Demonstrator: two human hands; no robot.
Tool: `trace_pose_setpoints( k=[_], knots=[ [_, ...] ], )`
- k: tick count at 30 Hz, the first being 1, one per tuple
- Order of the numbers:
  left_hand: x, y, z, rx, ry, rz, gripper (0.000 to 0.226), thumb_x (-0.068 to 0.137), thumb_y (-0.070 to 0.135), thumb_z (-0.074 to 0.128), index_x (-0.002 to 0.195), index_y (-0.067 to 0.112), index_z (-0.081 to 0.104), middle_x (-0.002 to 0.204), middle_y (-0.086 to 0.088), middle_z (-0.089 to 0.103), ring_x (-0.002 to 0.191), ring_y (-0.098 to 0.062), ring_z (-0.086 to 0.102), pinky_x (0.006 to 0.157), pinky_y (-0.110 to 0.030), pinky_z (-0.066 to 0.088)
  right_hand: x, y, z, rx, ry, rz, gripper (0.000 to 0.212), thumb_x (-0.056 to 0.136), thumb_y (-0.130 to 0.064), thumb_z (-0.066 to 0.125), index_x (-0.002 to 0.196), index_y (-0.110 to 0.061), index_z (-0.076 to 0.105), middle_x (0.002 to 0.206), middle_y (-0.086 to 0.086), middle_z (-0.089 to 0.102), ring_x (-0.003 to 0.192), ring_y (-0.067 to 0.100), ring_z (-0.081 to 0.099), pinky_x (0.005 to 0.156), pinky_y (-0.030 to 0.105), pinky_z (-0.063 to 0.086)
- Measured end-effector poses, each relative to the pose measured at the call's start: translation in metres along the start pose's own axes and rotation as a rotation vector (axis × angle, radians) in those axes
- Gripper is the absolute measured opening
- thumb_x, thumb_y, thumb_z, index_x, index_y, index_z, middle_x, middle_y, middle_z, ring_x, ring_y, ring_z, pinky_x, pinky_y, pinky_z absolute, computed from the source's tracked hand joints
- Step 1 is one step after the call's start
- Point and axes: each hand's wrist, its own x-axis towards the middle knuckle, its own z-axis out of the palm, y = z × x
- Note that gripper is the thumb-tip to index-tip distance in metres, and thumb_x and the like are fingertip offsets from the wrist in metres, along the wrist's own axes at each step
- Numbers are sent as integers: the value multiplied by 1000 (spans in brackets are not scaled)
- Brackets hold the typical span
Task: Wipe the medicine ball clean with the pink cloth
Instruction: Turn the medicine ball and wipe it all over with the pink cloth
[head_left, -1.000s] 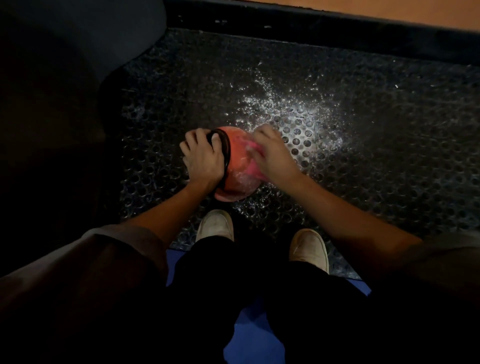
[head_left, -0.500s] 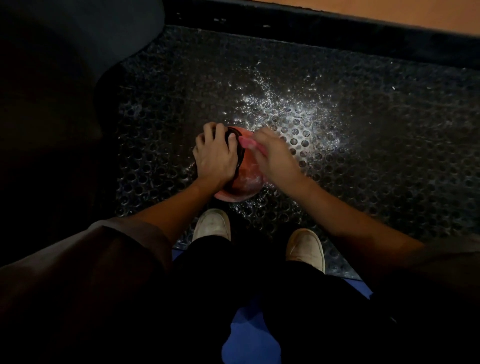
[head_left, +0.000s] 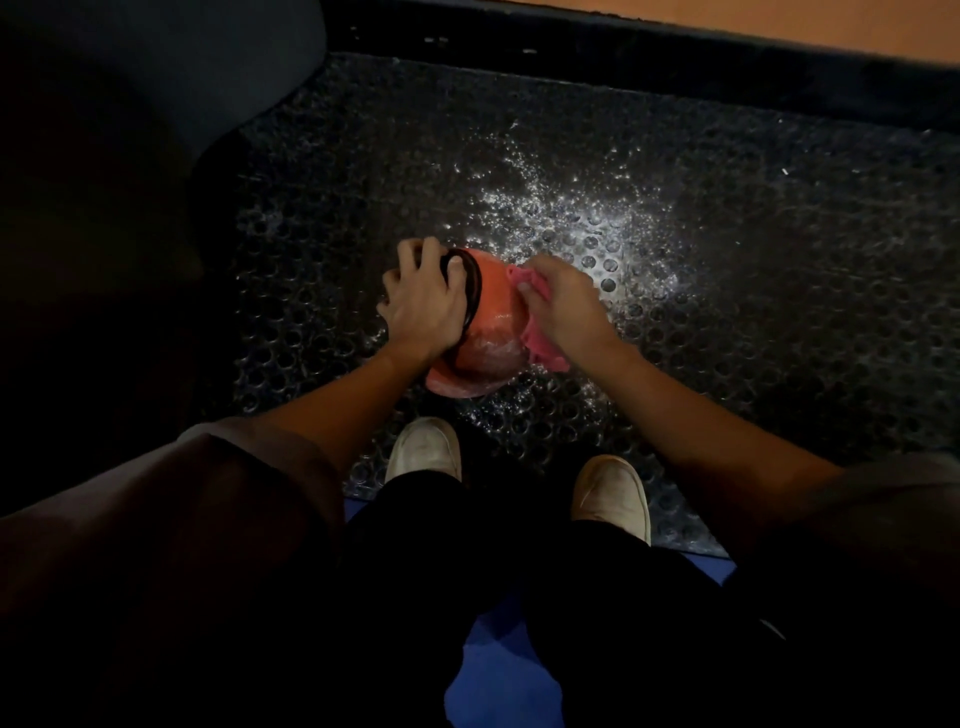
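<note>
Head view: the medicine ball (head_left: 488, 332) sits on the black studded floor mat (head_left: 753, 389) at the centre of the frame, just above the two pale shoes (head_left: 423, 449). The left hand (head_left: 423, 306) covers its left side, fingers curled over the ball and across the black ring (head_left: 474, 291) that runs around it, bracing it in place. The right hand (head_left: 563, 306) is against the ball's right side, fingers closed on the pink cloth (head_left: 543, 345); the cloth is bunched under the palm, with one corner showing at the fingertips and a fold hanging below the wrist.

The wiping itself looks to be in hand, on the right face. The lower front of the ball shines as if wet, so I judge that part not yet dried. The next move likely calls for the left hand to turn the ball so that an unwiped face meets the cloth, with enough hold that the slick surface does not roll away.

Bright droplets speckle the mat to the upper right of the ball. No container shows anywhere in the frame.
</note>
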Motion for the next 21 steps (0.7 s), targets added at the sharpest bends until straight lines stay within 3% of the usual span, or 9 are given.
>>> trace_pose_setpoints(
  k=[3, 7, 10, 13, 16, 21],
  knots=[
    [5, 0, -1, -15, -4, -9, 34, 101, 43, 33, 122, 19, 45, 139, -5, 35, 123, -40, 41, 97, -63, 37, -1, -7, 6, 16, -38, -77, 16, 96, -19, 55, 101, -8, 66, 91, -2, 64, 80, 7, 57, 70, 5, 41],
    [7, -1, -2, -35, -17, -16, 33, 101, 43, 33, 120, 19, 46, 137, -5, 39, 123, -39, 41, 97, -63, 36, 3, 1, 0, 36, -18, 37, 18, 98, -22, 53, 98, -8, 64, 88, 1, 66, 78, 9, 60, 77, 28, 52],
    [10, 2, -2, -40, -25, -28, 34, 100, 44, 31, 119, 19, 45, 135, -3, 43, 124, -38, 41, 98, -64, 35, 1, -2, 5, 39, -1, -48, 18, 98, -21, 53, 95, -6, 63, 85, 4, 64, 78, 16, 61, 75, 36, 53],
    [14, -1, -3, -53, -30, -31, 39, 100, 45, 30, 124, 18, 44, 136, -3, 44, 125, -38, 42, 98, -65, 35, 2, -2, 5, 118, -55, -49, 15, 97, -20, 55, 98, -9, 65, 86, 1, 66, 79, 11, 63, 71, 23, 53],
    [13, 4, -1, -34, -33, -44, 42, 100, 46, 30, 130, 19, 43, 140, -1, 42, 129, -36, 39, 101, -66, 31, 13, 3, -3, 119, -7, 70, 12, 97, -16, 54, 95, -10, 64, 77, -8, 61, 72, -1, 58, 60, 2, 41],
    [11, 1, -1, -40, -21, -44, 40, 100, 46, 30, 126, 20, 44, 138, 1, 44, 127, -35, 40, 99, -65, 33, 12, -6, 6, 61, -37, -75, 14, 95, -18, 57, 97, -8, 66, 83, -6, 61, 74, -3, 55, 64, 5, 41]
  ],
)
